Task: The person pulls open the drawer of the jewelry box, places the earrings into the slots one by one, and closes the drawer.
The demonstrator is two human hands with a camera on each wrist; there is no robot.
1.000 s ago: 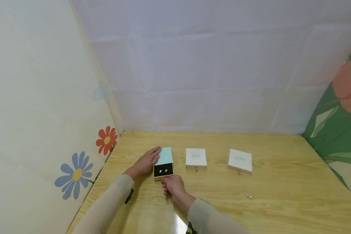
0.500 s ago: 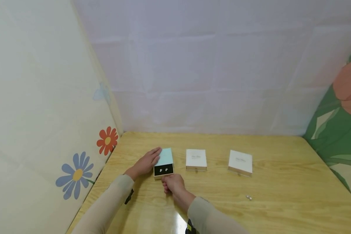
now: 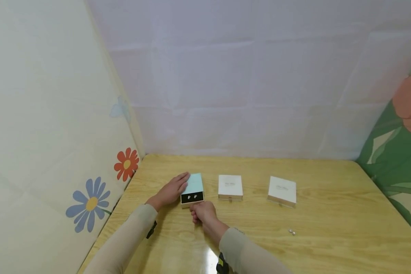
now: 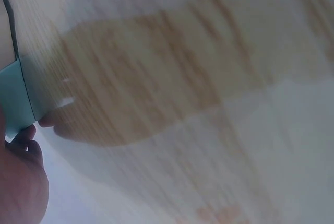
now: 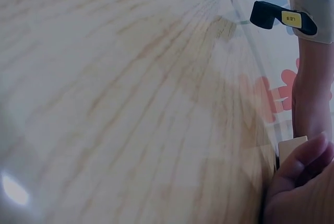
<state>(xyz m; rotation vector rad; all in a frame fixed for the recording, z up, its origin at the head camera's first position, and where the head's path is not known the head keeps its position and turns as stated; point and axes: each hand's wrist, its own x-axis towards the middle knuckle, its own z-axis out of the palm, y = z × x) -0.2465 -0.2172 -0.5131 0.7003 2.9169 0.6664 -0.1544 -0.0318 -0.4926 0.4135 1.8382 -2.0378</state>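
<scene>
A small slide-out jewelry box (image 3: pixel 193 183) with a turquoise top lies at the left of the table. Its drawer (image 3: pixel 187 197) is partly out, showing a black lining and a pair of small silvery earrings (image 3: pixel 192 197). My left hand (image 3: pixel 170 190) grips the sleeve from its left side; in the left wrist view its fingers (image 4: pixel 32 148) bend at the turquoise corner. Against the drawer's front, my right hand (image 3: pixel 205 213) presses with curled fingers. In the right wrist view the thumb (image 5: pixel 308 153) overlaps the pale box end (image 5: pixel 290 144).
Two white boxes lie to the right, one near the middle (image 3: pixel 230 185) and one farther over (image 3: pixel 282 189). Two tiny shiny pieces (image 3: pixel 292 231) lie on the wooden table (image 3: pixel 342 213) at the right front. Cloth backdrops (image 3: pixel 253 95) border the table's back and sides.
The drawer has slid farther into the turquoise sleeve, so less black lining shows. My right hand has moved slightly forward with it; my left hand stays on the sleeve.
</scene>
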